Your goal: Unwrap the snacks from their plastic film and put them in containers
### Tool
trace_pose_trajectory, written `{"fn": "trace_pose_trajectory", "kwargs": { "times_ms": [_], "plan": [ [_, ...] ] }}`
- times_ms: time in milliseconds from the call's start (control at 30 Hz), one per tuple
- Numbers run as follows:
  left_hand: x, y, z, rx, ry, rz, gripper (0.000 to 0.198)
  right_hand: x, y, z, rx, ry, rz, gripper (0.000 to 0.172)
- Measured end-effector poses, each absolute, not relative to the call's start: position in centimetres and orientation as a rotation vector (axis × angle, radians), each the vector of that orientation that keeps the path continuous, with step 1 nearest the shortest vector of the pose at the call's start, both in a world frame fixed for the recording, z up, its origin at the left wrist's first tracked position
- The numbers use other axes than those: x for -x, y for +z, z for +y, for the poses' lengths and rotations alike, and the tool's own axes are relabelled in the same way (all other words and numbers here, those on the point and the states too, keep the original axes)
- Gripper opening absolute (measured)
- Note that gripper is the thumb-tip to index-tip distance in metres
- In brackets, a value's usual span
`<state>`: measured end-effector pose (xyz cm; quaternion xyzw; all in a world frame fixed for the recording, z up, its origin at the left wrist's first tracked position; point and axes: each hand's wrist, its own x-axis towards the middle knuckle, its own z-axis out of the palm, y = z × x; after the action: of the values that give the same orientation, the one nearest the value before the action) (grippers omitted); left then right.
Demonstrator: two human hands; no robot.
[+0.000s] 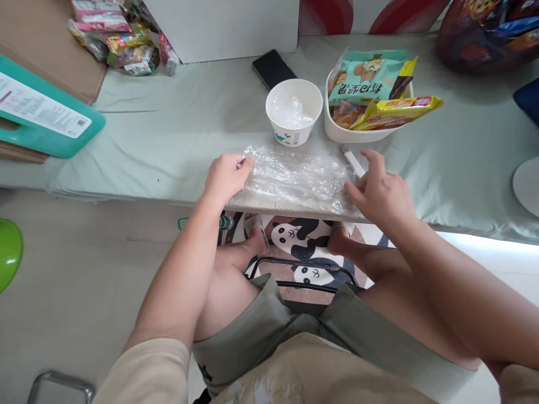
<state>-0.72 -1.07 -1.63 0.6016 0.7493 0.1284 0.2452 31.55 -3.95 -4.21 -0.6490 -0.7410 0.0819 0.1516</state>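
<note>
A crinkled sheet of clear plastic film (290,177) lies along the table's front edge. My left hand (226,177) pinches its left end between thumb and fingers. At the other end is my right hand (381,191), thumb and index finger spread apart, the thumb at the film's right edge. Close to those fingers lies a small white tool (352,161) with a narrow tip, partly hidden by the hand; its kind is unclear. Behind the film stands a white paper cup (293,134) with crumpled clear plastic (290,112) inside.
A white container (357,136) of snack packets stands behind my right hand, and a black phone (273,68) lies behind the cup. Packaged snacks (130,47) and a teal jug (86,126) are on the left. A dark bowl (467,47) of packets sits back right.
</note>
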Motion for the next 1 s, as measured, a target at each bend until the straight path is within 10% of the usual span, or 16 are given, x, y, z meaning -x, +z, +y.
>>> {"fn": "trace_pose_trajectory", "kwargs": {
  "times_ms": [200, 633, 767, 1000],
  "plan": [
    [0.0, -1.8, -0.5, -1.669, 0.294, 2.199, 0.030, -29.9, -1.5, -6.3, 1.487, -0.193, -2.225, 0.049],
    [1.2, -2.3, -1.3, -1.809, 0.450, 2.146, 0.030, -27.6, -5.0, -6.6, 1.155, 0.031, -2.776, 0.016],
    [0.7, -1.8, -2.5, -1.977, 0.627, 1.809, 0.015, -29.2, -4.7, -5.5, 0.889, 0.155, -2.823, 0.020],
    [-2.1, -2.4, -3.6, -2.097, 0.283, 1.491, 0.050, -30.7, -4.8, -3.8, 1.241, -0.080, -2.553, 0.037]
  ]
}}
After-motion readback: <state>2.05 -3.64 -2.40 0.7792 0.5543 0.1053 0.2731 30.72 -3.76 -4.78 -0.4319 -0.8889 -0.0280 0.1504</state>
